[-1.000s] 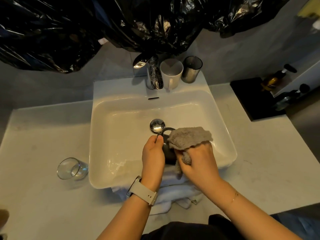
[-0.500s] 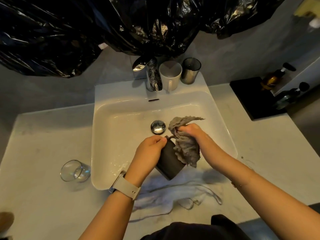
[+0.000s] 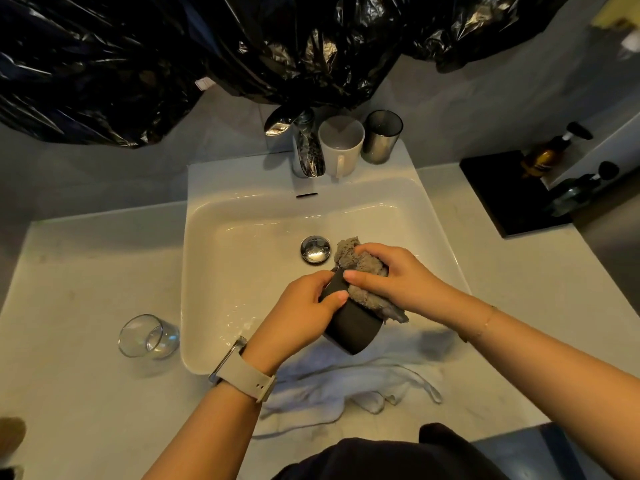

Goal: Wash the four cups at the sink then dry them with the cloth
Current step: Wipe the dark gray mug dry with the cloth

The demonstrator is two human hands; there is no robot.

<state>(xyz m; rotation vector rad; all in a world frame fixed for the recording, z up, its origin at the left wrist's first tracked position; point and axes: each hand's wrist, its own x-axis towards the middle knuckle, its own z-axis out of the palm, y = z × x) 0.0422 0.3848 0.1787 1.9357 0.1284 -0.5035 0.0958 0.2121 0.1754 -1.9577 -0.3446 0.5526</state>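
Over the front of the white sink (image 3: 214, 271), my left hand (image 3: 298, 317) grips a dark mug (image 3: 353, 332), tilted with its base towards me. My right hand (image 3: 391, 275) holds a grey cloth (image 3: 363, 292) bunched over the mug's mouth and side. A white mug (image 3: 341, 143) and a dark smoked tumbler (image 3: 382, 135) stand upright on the sink's back ledge, right of the tap (image 3: 306, 143). A clear glass (image 3: 147, 336) lies on its side on the counter left of the sink.
A white towel (image 3: 349, 386) lies crumpled on the counter at the sink's front edge. Black plastic bags (image 3: 242, 46) hang above the tap. A black tray (image 3: 502, 188) and bottles (image 3: 550, 154) sit at the right back.
My right hand has pressed the grey cloth down onto the mug's mouth, where before it hung loosely beside it. The mug stays tilted in my left hand.
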